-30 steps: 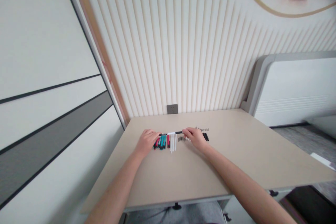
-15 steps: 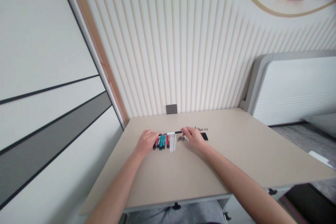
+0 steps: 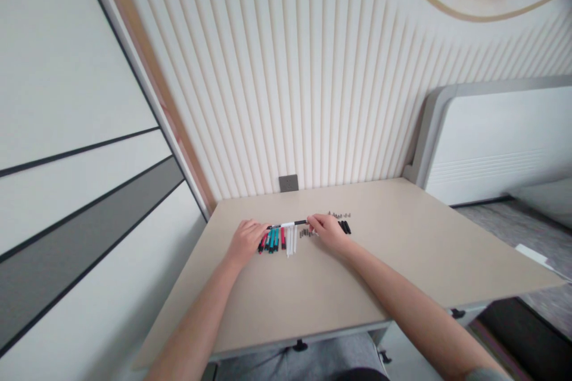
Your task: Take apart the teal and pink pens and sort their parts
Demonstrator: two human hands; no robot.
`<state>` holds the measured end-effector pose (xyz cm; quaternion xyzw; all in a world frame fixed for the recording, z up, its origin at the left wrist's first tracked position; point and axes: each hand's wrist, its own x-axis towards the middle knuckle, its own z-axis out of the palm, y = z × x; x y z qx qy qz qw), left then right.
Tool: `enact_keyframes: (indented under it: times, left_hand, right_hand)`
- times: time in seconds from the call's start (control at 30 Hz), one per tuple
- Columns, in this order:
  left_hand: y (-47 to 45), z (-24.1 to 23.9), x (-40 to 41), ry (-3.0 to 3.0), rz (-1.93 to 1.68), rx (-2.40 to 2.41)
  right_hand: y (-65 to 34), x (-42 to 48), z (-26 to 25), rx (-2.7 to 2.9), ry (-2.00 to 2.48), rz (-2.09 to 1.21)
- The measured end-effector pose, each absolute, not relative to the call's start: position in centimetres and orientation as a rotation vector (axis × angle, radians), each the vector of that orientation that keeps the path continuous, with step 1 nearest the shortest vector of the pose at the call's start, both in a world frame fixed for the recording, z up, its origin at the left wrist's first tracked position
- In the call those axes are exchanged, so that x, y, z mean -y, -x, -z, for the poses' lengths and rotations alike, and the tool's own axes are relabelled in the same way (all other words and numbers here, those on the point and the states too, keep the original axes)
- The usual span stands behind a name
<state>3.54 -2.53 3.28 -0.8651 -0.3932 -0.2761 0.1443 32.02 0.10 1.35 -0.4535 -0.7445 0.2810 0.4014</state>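
Observation:
A black-and-white pen (image 3: 288, 224) lies level between my two hands, above the rows of parts. My left hand (image 3: 245, 242) is closed around its left end. The fingertips of my right hand (image 3: 327, 231) pinch the black right end. Just below the pen are several red and teal pen barrels (image 3: 273, 240) with dark ends, beside my left hand. Several thin white refills (image 3: 291, 243) lie to their right. Small greyish coiled-looking pieces (image 3: 304, 233) sit near my right fingers, partly hidden by that hand.
Several black tubes (image 3: 345, 227) lie right of my right hand, with a row of tiny metallic pieces (image 3: 342, 215) behind them. The beige table (image 3: 286, 297) meets a ribbed wall with a dark socket (image 3: 288, 183). A white cabinet (image 3: 111, 262) stands at the left.
The view has shifted slightly, so everything sits a little further left and up. Both hands keep hold of the pen, with no clear change in grip.

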Motion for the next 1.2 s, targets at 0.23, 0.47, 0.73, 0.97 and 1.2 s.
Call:
enact_keyframes:
  times: [0.23,0.47,0.73,0.97,1.2]
  left_hand:
    - [-3.3,-3.1,2.4,2.49,0.814,1.154]
    - [-3.5,-2.7,2.1,2.492,0.806,1.161]
    - [-3.3,-2.5,2.1,2.484,0.838,1.184]
    - [-3.3,-2.5,2.2,2.485,0.814,1.218]
    - [-3.4,-2.4,2.1,2.481,0.799,1.233]
  right_hand:
    - [-32.0,-0.1,-1.2,1.817,1.087,-0.712]
    - [-31.9,-0.1,-1.3,1.738,0.998,-0.669]
    - [-33.2,-0.9,-1.6,1.719,1.052,-0.486]
    - [-39.7,-3.8,-1.3,1.928,1.399,-0.219]
    - [-44.6,-5.0,0.0,1.971,1.823,-0.203]
